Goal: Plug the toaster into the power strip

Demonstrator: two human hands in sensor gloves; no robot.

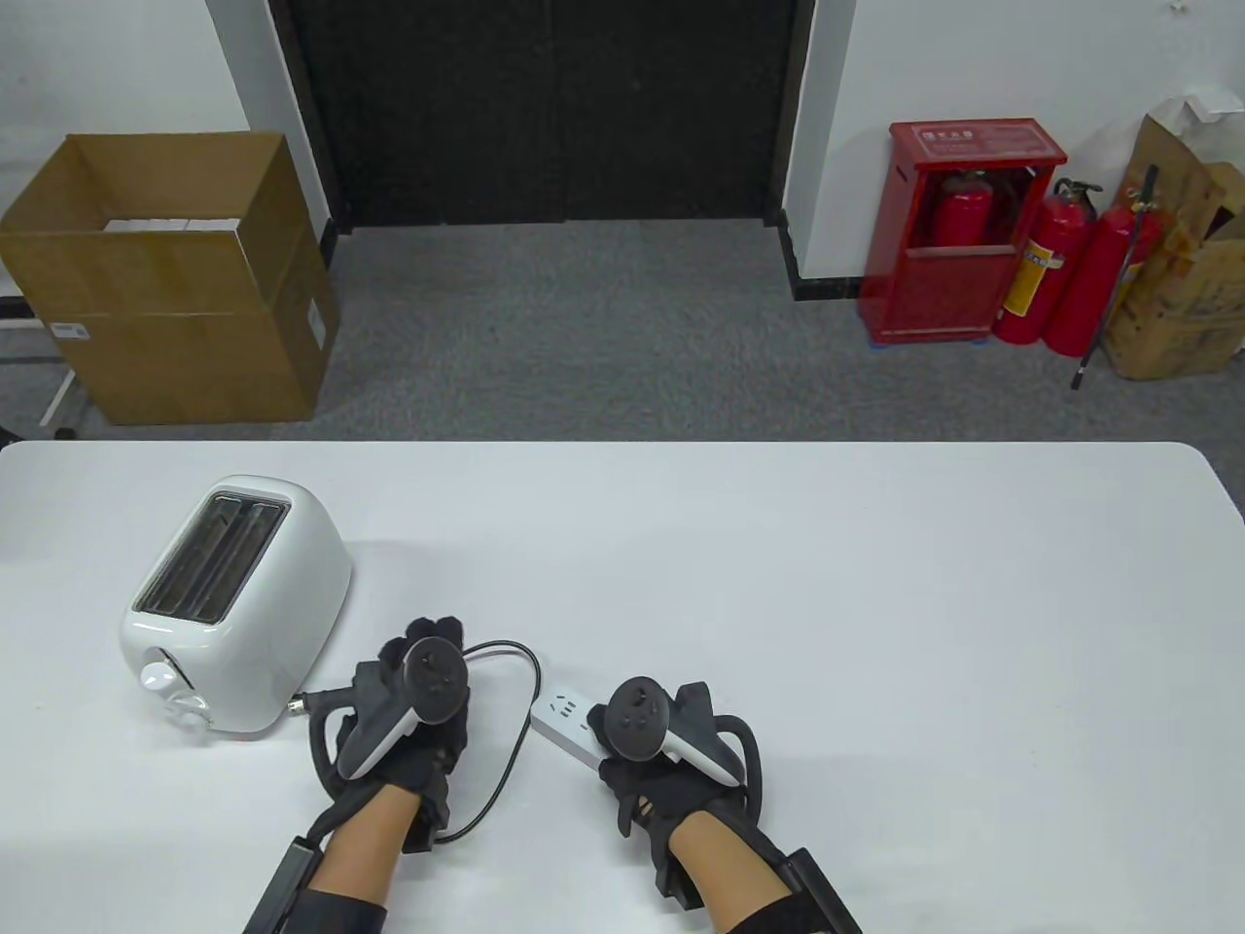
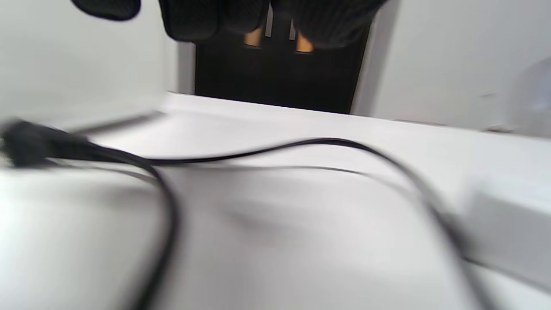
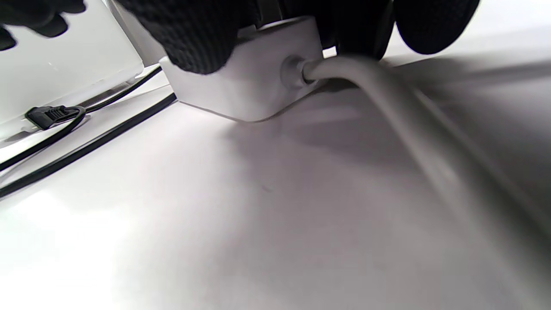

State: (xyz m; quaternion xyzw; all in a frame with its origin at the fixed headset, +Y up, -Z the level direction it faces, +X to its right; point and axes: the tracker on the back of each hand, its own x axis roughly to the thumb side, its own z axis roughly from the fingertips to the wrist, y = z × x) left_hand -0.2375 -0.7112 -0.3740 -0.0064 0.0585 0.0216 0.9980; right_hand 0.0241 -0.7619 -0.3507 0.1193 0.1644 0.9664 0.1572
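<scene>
A white two-slot toaster (image 1: 238, 603) stands at the table's left. Its black cord (image 1: 525, 681) leaves the toaster's lower right corner and loops across the table. My left hand (image 1: 428, 647) is just right of the toaster. In the left wrist view its fingers (image 2: 193, 17) pinch the black plug (image 2: 275, 41), whose brass prongs show, held above the table. The white power strip (image 1: 569, 725) lies right of the cord loop. My right hand (image 1: 632, 749) holds its near end. In the right wrist view the fingers (image 3: 193, 38) grip the strip (image 3: 258, 82) beside its white cable (image 3: 387, 94).
The white table (image 1: 875, 632) spreads far to the right and back. A cardboard box (image 1: 165, 282) and red fire extinguishers (image 1: 1050, 263) stand on the floor beyond the table's far edge. The toaster's side (image 3: 64, 64) and cord (image 3: 86, 146) show in the right wrist view.
</scene>
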